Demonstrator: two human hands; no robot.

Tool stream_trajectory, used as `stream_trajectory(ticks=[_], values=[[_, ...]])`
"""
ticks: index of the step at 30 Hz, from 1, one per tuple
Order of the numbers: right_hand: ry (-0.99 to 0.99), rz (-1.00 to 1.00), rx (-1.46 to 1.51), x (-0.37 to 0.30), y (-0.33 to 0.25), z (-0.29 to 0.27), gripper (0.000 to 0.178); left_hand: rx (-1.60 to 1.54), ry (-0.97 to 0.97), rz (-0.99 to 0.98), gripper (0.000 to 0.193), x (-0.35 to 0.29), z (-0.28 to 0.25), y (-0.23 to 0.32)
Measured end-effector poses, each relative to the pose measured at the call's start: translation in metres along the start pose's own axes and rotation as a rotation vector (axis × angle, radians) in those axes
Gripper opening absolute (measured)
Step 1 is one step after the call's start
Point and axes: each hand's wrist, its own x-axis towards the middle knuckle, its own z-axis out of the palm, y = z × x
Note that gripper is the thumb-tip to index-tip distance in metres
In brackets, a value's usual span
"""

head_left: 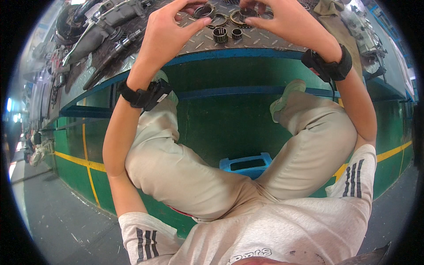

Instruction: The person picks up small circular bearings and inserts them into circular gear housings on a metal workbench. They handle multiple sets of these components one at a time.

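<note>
Both my hands reach over the far part of the view, above a metal-topped workbench (pixel 194 45). My left hand (pixel 165 33) grips a dark metal ring (pixel 203 11) between thumb and fingers. Opposite it, my right hand (pixel 287 22) has its thumb and fingers around a small dark cylindrical part (pixel 247 14); its exact kind is partly hidden. Between the hands lie a thin toothed ring (pixel 219 20) and a brass-coloured ring (pixel 237 18). Nearer the bench edge stand a larger needle bearing (pixel 220 35) and a smaller needle bearing (pixel 236 34).
A splined shaft (pixel 126 42) and a grey metal housing (pixel 95 33) lie at the left of the bench. A cloth (pixel 331 9) and another metal assembly (pixel 369 39) are at the right. Below, a blue plastic stool (pixel 247 162) shows between my legs.
</note>
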Motion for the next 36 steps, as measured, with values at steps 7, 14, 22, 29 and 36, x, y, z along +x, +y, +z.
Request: stream_trajectory(ticks=[7, 14, 22, 29, 36], values=[[-0.242, -0.008, -0.110, -0.006, 0.016, 0.019, 0.034, 0.046, -0.253, 0.000, 0.049, -0.013, 0.010, -0.026], [-0.023, -0.307, -0.018, 0.001, 0.018, 0.049, 0.030, 0.137, -0.137, 0.272, 0.043, -0.005, 0.033, -0.020], [-0.043, -0.082, -0.139, -0.006, 0.015, 0.004, 0.023, 0.015, 0.000, 0.070, 0.032, -0.005, 0.001, -0.015], [-0.159, 0.097, -0.084, -0.010, 0.019, 0.007, 0.031, 0.052, -0.129, 0.036, 0.036, -0.013, 0.005, -0.024], [-0.205, 0.130, -0.079, -0.009, 0.015, 0.006, 0.033, 0.007, -0.215, 0.003, 0.043, -0.014, 0.010, -0.023]])
